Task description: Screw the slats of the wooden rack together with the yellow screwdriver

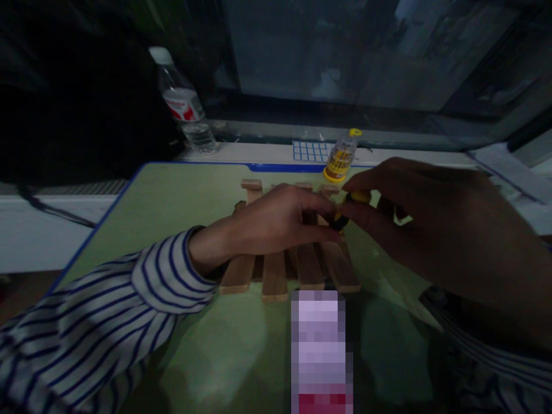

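Note:
A wooden slatted rack (pixel 297 267) lies on the green mat (pixel 181 207) in front of me. My left hand (pixel 267 221) rests palm down on its slats, fingers closed against the tip of a small yellow and black screwdriver (pixel 351 204). My right hand (pixel 431 218) pinches the screwdriver's handle from the right, just above the rack's right side. Both sleeves are striped white and dark blue.
A clear water bottle (pixel 183 103) stands at the back left by the window ledge. A small yellow-capped case of screwdriver bits (pixel 342 156) stands behind the rack beside a blue grid sheet (pixel 310 151). A blurred pink object (pixel 321 351) sits near the front edge.

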A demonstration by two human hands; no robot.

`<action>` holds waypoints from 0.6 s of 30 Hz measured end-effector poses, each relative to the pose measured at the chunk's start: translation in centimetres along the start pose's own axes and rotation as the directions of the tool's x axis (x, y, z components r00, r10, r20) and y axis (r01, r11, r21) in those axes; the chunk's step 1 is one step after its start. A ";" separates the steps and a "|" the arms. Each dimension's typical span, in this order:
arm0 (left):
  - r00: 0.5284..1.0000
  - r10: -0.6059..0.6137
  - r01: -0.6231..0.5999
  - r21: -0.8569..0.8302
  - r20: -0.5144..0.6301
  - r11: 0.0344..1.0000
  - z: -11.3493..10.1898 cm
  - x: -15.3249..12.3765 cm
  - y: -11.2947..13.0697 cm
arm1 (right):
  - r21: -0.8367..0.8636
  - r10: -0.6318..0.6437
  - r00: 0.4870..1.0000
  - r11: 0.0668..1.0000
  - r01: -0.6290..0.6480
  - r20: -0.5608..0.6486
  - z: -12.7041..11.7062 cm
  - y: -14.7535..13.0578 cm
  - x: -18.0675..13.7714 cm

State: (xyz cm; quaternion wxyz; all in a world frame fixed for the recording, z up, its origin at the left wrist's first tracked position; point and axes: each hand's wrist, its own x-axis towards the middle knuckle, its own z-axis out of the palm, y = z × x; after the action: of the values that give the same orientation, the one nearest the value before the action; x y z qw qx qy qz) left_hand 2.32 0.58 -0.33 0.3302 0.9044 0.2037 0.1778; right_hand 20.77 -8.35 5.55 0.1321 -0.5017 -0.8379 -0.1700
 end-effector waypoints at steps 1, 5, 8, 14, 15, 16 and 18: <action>1.000 -0.006 0.006 0.013 -0.016 1.000 0.0 0.0 0.1 | 0.006 -0.003 1.000 1.000 0.003 -0.002 0.0 -0.1 0.0; 0.999 -0.010 0.012 0.031 -0.048 0.999 0.1 0.0 0.2 | 0.077 -0.051 0.998 0.996 0.054 -0.034 -0.1 -0.2 -0.1; 0.999 0.001 0.000 0.027 -0.039 1.000 0.1 0.0 0.2 | 0.148 -0.072 0.997 0.986 0.077 -0.041 -0.3 -0.1 -0.2; 1.000 -0.020 0.020 -0.006 -0.019 1.000 0.2 -0.1 0.4 | 0.173 -0.086 0.996 0.981 0.087 -0.010 -0.5 0.0 -0.1; 1.000 -0.019 0.018 -0.025 -0.021 1.000 0.2 -0.1 0.4 | 0.166 -0.080 0.997 0.983 0.080 -0.009 -0.5 0.0 -0.1; 1.000 -0.018 0.017 -0.045 -0.020 0.999 0.3 -0.1 0.3 | 0.159 -0.076 0.997 0.984 0.076 -0.010 -0.4 0.1 -0.1; 1.000 -0.018 0.017 -0.080 -0.005 0.997 0.4 -0.1 0.2 | 0.152 -0.074 0.997 0.985 0.075 -0.015 -0.3 0.1 0.0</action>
State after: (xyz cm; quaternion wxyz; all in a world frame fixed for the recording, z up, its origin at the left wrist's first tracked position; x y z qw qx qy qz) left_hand 2.45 0.18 -0.45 0.3671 0.8881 0.2054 0.1856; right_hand 20.89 -8.47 5.83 0.1678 -0.4576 -0.8659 -0.1125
